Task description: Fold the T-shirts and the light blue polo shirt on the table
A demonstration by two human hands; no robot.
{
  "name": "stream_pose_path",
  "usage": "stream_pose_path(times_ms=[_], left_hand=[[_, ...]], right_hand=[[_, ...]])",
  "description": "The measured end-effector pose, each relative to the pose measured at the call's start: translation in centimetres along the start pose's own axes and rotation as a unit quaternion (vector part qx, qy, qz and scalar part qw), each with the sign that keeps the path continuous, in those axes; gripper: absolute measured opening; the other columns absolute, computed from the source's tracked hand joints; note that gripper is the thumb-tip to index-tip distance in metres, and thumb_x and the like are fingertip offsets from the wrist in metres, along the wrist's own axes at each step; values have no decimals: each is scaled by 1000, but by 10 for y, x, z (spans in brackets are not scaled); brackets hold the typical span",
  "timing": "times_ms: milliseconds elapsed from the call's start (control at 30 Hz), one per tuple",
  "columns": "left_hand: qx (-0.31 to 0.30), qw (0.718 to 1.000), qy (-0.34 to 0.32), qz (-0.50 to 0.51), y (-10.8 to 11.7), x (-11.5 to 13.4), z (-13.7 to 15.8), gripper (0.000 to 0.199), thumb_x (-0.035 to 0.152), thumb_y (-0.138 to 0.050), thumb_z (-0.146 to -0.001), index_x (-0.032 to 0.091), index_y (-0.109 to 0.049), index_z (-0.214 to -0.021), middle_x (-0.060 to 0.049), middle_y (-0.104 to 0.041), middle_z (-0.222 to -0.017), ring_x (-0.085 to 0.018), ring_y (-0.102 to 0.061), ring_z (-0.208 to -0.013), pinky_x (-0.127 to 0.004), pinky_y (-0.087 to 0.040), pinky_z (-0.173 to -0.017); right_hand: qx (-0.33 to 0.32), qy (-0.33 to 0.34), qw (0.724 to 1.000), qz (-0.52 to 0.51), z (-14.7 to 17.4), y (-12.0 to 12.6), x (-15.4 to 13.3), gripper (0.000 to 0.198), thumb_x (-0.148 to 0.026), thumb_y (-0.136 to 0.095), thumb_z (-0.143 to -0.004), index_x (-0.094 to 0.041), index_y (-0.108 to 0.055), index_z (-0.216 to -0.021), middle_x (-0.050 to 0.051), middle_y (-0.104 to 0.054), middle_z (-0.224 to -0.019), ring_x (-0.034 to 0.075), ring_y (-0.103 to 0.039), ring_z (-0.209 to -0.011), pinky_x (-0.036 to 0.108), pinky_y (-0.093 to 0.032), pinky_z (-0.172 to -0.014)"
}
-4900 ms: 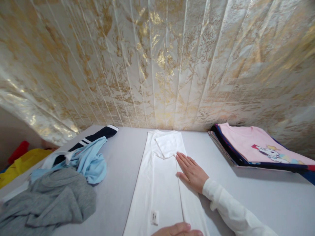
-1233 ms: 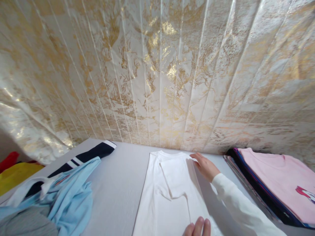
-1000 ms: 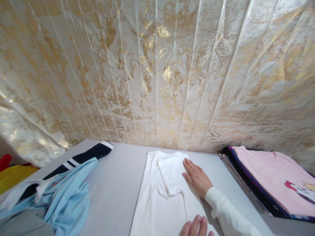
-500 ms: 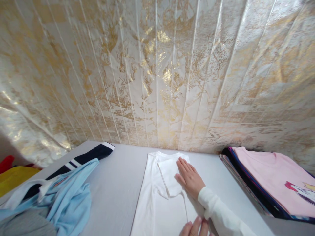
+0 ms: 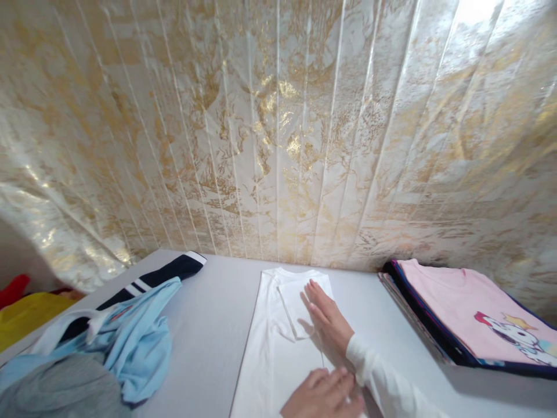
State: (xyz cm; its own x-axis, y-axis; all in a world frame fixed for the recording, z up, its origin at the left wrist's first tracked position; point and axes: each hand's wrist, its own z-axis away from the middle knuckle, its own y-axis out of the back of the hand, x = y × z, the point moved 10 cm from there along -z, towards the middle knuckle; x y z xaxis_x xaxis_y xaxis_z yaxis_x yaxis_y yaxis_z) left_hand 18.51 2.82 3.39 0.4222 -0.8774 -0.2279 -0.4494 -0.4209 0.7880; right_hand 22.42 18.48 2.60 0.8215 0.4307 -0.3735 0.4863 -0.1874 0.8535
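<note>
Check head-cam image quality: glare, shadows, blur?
Head view: glare blows out the top-right of the shiny, gold-patterned whitish curtain; the right hand throws a soft shadow on the folded white fabric shirt; the left hand, at the bottom edge, looks slightly blurred.

Backdrop: pale, shiny sheet (image 5: 278, 191), gold patterning, long creases fanning upward; fills most of view. Bright glare (image 5: 474, 10) top right; smaller glints lower left, where sheet bunches. Plain brownish surface (image 5: 17, 247) past its left edge. Table (image 5: 204, 337): flat, pale grey, far edge along sheet's foot.
</note>
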Motion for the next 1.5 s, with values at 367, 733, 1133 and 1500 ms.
stream_pose_path(times_ms=[367,733,1133,1500], left_hand=[[-194,957,214,12,46,-116,88,51,36,-34,-96,11,-30,-140,-12,-30,-148,-24,-30,-134,-41,-34,-103],[-224,951,209,40,72,-75,98,52,34,-32,-98,15,-20,-145,-8,-22,-151,-22,-23,-137,-39,-29,-108],[-240,945,213,62,91,-21,126,54,35,-35,-97,18,-17,-146,-7,-21,-152,-21,-21,-138,-39,-27,-108],[-176,903,248,303,140,-10,143,16,10,-36,-91,19,-48,-86,-4,-54,-91,-19,-49,-87,-32,-37,-76]], right_hand=[[-94,56,991,79,88,-2,-60,65,-48,-35,-93,-21,-13,-148,7,-17,-152,24,-15,-140,45,-26,-111],[-108,68,990,55,104,13,-77,65,-48,-37,-92,-22,-14,-148,6,-14,-153,25,-15,-140,46,-28,-110],[-188,149,971,-25,167,-2,-165,81,-49,-45,-88,-28,10,-144,2,-10,-152,29,-20,-137,48,-30,-110],[-81,256,961,-70,183,23,-227,17,-31,-45,-94,-23,-59,-89,0,-65,-83,14,-55,-73,26,-43,-66]])
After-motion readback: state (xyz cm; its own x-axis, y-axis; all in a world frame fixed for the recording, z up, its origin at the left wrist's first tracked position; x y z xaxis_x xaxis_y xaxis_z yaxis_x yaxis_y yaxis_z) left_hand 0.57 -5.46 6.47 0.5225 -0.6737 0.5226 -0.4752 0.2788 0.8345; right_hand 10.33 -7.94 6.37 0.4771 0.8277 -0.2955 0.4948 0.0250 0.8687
